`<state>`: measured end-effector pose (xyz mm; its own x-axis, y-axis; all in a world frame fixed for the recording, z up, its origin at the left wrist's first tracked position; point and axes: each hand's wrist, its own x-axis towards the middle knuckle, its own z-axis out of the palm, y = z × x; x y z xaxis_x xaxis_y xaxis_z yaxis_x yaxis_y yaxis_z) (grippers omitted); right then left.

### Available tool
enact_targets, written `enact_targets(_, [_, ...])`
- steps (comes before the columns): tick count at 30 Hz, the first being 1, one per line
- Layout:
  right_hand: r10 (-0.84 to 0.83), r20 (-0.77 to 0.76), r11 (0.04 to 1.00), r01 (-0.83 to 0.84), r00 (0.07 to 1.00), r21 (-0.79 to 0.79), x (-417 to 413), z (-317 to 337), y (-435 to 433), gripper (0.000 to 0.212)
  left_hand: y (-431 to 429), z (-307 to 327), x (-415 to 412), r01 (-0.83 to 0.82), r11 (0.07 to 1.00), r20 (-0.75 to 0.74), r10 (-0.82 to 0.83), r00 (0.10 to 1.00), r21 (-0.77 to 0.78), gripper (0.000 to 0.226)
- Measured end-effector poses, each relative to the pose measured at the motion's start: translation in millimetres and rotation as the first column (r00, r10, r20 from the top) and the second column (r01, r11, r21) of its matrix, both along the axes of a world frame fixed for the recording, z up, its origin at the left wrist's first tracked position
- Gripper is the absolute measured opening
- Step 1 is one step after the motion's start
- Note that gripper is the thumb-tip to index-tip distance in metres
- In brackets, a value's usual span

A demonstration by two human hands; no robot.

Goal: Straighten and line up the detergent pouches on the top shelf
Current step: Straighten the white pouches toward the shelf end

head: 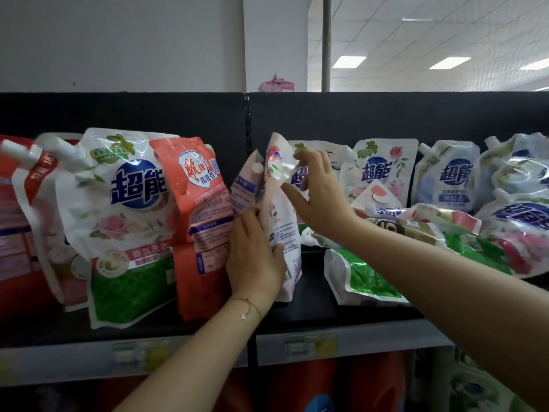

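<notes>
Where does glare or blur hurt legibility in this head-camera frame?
Head view: glare whitens the upper part of the held pink-white pouch; head view, far left: the red pouches smear and stretch; head view, bottom: the shelf price labels are too soft to read.

The middle pouch [282, 221] stands upright at the centre of the top shelf [315, 304]. My left hand [255, 257] grips its lower part at 7 o'clock and my right hand [318, 197] pinches its top at 1 o'clock. At 9 o'clock a second pouch [199, 221] stands just beside it. A larger pouch [130, 218] comes next, partly in front of that one, with the spouted pouches [35, 203] furthest out. At 4 o'clock a fallen pouch [362, 278] lies flat on the shelf. Behind it, toward 3 o'clock, a heap of pouches [430, 230] lies one on another. A row of pouches [383, 171] stands behind the heap, against the back panel [178, 114]. Price tags [309, 346] sit on the shelf's front rail at 6 o'clock.
</notes>
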<state>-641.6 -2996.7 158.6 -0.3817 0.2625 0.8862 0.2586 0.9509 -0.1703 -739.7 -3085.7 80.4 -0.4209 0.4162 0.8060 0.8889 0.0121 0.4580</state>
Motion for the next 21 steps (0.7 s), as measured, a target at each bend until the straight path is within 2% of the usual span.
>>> enact_targets(2, [0.011, -0.049, 0.995, -0.016, 0.999, -0.100, 9, -13, 2, 0.038, -1, -1, 0, -0.009, 0.999, -0.039, 0.011, 0.999, 0.032, 0.064])
enact_targets(4, [-0.017, -0.002, 0.983, 0.017, 1.000, -0.181, 20, -21, 5, 0.028, -6, -2, 1, 0.019, 0.995, -0.079, -0.012, 0.997, 0.094, 0.067])
enact_targets(6, [-0.049, 0.148, 0.979, 0.076, 0.988, -0.188, 34, -25, 9, 0.018, -12, -4, 3, 0.077, 0.977, -0.146, -0.048, 0.988, 0.201, 0.065])
enact_targets(9, [-0.041, 0.394, 0.978, 0.117, 0.918, -0.171, 57, -27, 11, 0.007, -19, -11, 8, 0.218, 0.928, -0.334, -0.111, 0.936, 0.303, 0.053])
enact_targets(13, [-0.150, 0.581, 0.957, 0.266, 0.800, -0.120, 87, -26, 10, 0.010, -17, -20, 30, 0.362, 0.920, -0.571, -0.218, 0.791, 0.152, 0.041])
enact_targets(16, [-0.251, 0.620, 0.926, 0.371, 0.744, -0.071, 108, -28, 10, 0.010, -8, -17, 52, 0.427, 0.904, -0.588, -0.354, 0.727, -0.015, 0.027])
enact_targets(21, [-0.364, 0.566, 0.895, 0.446, 0.740, -0.007, 144, -39, 16, 0.011, 13, -17, 86, 0.292, 0.930, -0.710, -0.359, 0.606, -0.222, 0.040])
